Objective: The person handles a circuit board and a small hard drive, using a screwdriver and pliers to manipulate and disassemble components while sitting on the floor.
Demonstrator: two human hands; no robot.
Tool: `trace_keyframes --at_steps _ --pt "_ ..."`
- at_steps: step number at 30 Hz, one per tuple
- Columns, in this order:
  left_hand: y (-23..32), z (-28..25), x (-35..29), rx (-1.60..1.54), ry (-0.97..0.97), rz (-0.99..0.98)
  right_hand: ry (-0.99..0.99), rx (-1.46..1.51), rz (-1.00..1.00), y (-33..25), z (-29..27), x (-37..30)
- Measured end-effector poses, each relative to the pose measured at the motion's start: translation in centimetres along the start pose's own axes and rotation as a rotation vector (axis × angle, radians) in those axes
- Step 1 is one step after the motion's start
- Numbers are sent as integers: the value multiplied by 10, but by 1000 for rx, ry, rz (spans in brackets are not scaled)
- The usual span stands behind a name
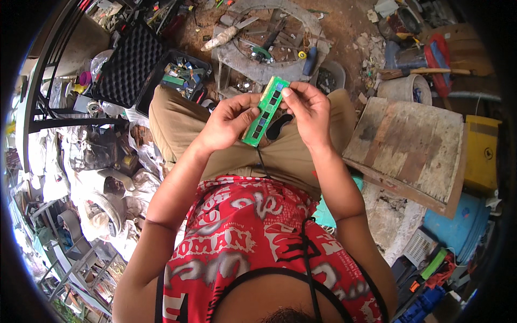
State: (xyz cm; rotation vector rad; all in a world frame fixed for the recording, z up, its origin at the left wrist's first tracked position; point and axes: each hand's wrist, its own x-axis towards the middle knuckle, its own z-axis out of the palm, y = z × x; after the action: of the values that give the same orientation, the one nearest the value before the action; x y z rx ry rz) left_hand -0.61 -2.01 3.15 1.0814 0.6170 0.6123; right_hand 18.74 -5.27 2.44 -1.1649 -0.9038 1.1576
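Between my two hands, above my lap, is a green memory module (264,114), a narrow circuit board with a row of black chips. It is held tilted, its upper end toward the right. My left hand (232,119) grips its left long edge between thumb and fingers. Near the upper right end, my right hand (308,110) pinches the board with the thumb on its face. The fingertips behind the board are hidden.
At the left, an open black case (186,67) with a foam-lined lid (131,62) holds several circuit boards. Ahead lies a grey ring-shaped slab (231,48) with tools, including a blue-handled tool (310,61). A worn wooden board (406,145) is at the right, beside a yellow container (481,153).
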Motion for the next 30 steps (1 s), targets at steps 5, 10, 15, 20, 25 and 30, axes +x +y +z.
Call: trace_keyframes --at_steps 5,10,15,20,25,30 --pt "-1 -4 1 -31 -5 -45 16 -13 15 -1 1 1" --pt "-2 -7 2 -32 -29 -47 21 3 11 -2 2 1" --pt "-5 -1 4 -26 25 38 19 14 1 -3 2 3" --pt "-5 -2 3 16 1 23 25 -56 -23 1 -2 6" --pt "-11 -13 2 -131 -78 -95 59 -42 -26 2 -2 7" --pt "-10 -2 -2 -460 -81 -175 76 18 -28 5 -3 7"
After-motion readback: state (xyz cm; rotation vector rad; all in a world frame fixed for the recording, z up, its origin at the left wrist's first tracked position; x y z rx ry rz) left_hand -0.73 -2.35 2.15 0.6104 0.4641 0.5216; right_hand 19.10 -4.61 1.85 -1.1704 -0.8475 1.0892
